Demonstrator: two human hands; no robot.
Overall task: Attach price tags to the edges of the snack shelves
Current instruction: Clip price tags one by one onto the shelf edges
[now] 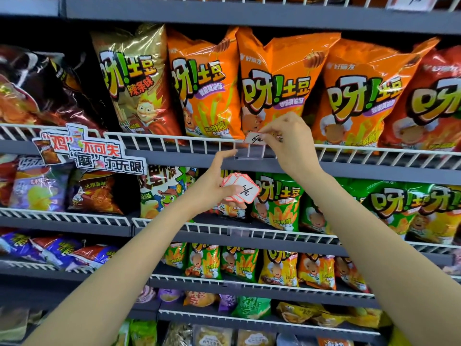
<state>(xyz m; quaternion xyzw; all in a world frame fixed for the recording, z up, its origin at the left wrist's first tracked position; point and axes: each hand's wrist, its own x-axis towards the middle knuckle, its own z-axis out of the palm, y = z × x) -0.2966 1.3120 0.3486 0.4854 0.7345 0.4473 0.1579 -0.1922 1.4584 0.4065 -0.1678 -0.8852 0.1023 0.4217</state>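
Observation:
My right hand (290,141) pinches a white price tag (255,139) with a red border and handwriting, held just above a clear plastic tag holder (252,153) clipped to the white wire rail (174,143) of the upper shelf. My left hand (214,183) grips a stack of similar price tags (240,191) below that shelf edge, its index finger reaching up to touch the holder's left end. Orange snack bags (277,83) stand right behind the holder.
Grey shelves with white wire rails run across the view, packed with snack bags in orange, green, red and purple. A cut-out promotional sign (89,152) hangs on the rail at left. Another tag holder (238,232) sits on the shelf below.

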